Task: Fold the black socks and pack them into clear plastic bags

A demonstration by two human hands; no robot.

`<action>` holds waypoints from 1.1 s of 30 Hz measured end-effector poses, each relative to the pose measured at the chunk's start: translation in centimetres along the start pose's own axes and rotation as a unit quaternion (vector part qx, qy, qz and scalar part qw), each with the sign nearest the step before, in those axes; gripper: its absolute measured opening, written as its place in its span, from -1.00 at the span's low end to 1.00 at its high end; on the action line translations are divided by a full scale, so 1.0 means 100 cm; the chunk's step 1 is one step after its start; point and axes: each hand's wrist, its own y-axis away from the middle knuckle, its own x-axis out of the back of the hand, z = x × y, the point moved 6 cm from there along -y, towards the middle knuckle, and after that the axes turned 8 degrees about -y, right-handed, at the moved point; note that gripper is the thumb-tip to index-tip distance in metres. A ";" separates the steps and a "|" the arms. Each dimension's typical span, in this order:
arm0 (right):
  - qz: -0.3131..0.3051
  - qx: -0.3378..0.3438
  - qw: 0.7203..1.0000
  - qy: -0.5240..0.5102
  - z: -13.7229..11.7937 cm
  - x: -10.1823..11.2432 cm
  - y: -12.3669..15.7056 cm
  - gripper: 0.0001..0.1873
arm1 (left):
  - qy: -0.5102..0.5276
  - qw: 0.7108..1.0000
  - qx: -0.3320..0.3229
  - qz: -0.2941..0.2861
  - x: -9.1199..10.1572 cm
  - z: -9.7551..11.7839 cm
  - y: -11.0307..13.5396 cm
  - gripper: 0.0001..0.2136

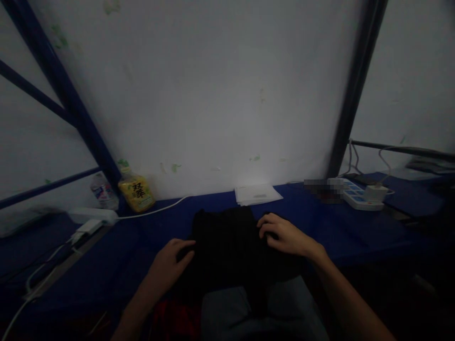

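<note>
A: What's on the head camera?

B: Two bare hands over a black cloth garment [227, 246]. It lies bunched at the near edge of a blue tabletop [106, 265], and its lower part drops out of sight toward the person's grey trousers [263, 308]. The light is poor, so I can't make out what kind of garment it is.

A: And the hands?

B: The left hand [170, 265] sits at the garment's left side, with its fingers [183, 245] lying on the cloth. The right hand [284, 234] is on the garment's right side, its fingers [270, 225] curled over the top. Both sets are bent and touching the fabric, but I can't tell whether they're gripping it or only resting there.

A: What's around them?

B: Beyond the garment, against a stained white wall [199, 99], there's a small stack of white papers [258, 194]. Further left stand a bottle with a yellow label [137, 192] and a clear plastic bottle [103, 190], with a white cable [152, 213] running along the tabletop near them. Off to the right is a white power strip [362, 195] with a white plug adapter [376, 192] in it, just beside a blurred patch [322, 189]. Dark blue metal posts [60, 90] frame the wall.
</note>
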 end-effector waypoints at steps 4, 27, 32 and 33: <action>-0.014 0.106 0.994 0.002 -0.055 -0.022 -0.012 -0.72 | -0.091 0.990 -0.087 0.057 -0.004 0.041 0.002 -0.66; -0.008 -0.196 0.946 0.257 0.052 0.017 0.061 -0.51 | -0.092 0.968 -0.209 -0.106 -0.023 0.032 0.028 -0.51; -0.028 0.021 0.992 0.120 -0.009 0.000 0.032 -0.40 | -0.075 0.971 -0.216 -0.076 -0.021 0.011 0.025 -0.72; -0.060 0.052 0.992 0.097 -0.019 -0.007 0.027 -0.39 | -0.074 0.972 -0.212 -0.071 -0.021 0.010 0.023 -0.75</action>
